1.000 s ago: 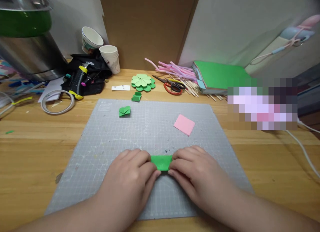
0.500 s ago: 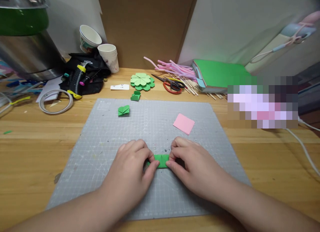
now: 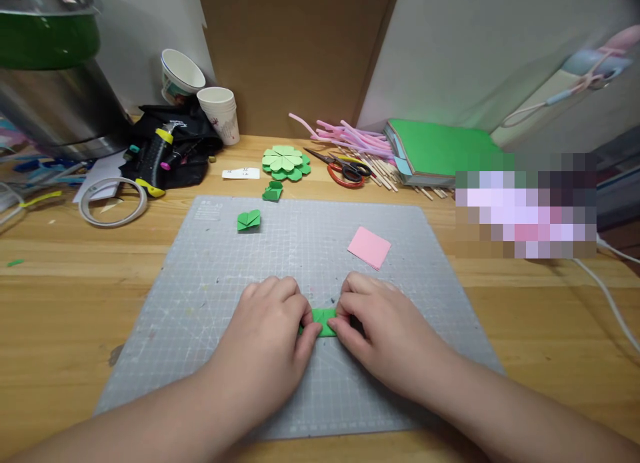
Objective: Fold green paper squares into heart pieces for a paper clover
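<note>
A small folded strip of green paper (image 3: 325, 323) lies low over the grey cutting mat (image 3: 210, 276), pinched at both ends. My left hand (image 3: 277, 326) is closed on its left end, thumb in front. At the right end my right hand (image 3: 377, 323) grips it the same way, and the fingers cover both ends. Beyond my hands, a folded green paper heart (image 3: 249, 221) sits on the mat, with a second folded green piece (image 3: 273, 191) at the mat's far edge. Some pink square paper (image 3: 369, 248) lies on the mat to the right.
At the back are a green paper flower (image 3: 283, 160), scissors (image 3: 345, 168), wooden sticks (image 3: 379, 170), pink pipe cleaners (image 3: 345, 136) and a green-covered book (image 3: 445, 146). Paper cups (image 3: 220, 113), a yellow-and-black glue gun (image 3: 159, 158) and a tape roll (image 3: 113, 203) stand at left.
My thumbs and fingertips have drawn slightly closer together along the green strip, so less of it shows between them. Other things stay in place apart from a slight camera shift.
</note>
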### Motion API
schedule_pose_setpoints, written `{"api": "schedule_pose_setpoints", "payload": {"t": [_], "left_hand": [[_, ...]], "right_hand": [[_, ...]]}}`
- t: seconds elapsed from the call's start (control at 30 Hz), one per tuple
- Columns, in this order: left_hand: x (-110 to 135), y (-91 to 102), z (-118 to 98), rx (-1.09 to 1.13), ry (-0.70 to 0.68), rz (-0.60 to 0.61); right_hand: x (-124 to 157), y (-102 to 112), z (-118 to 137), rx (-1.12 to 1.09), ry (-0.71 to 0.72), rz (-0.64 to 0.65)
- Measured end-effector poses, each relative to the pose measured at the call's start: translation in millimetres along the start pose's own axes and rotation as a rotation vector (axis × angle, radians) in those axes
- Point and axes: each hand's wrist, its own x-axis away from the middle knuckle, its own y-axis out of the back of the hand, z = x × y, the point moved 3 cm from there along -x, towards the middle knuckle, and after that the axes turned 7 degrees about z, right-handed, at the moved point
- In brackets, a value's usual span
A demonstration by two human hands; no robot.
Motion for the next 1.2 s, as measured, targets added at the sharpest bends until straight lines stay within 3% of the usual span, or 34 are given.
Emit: {"api": "schedule_pose_setpoints", "payload": {"t": [0.17,0.67,1.2], "left_hand": [[2,-0.8,-2,-0.071,0.003,0.009],[3,0.0,4,0.027,-0.02,0.024],[-3,0.4,-3,-0.169,0.015,0.066]], "right_hand": [[-1,-3,2,0.08,-0.005,0.019],[1,-5,10,0.187,-0.04,0.042],[0,-7,12,0.234,-0.066,0.062]]}}
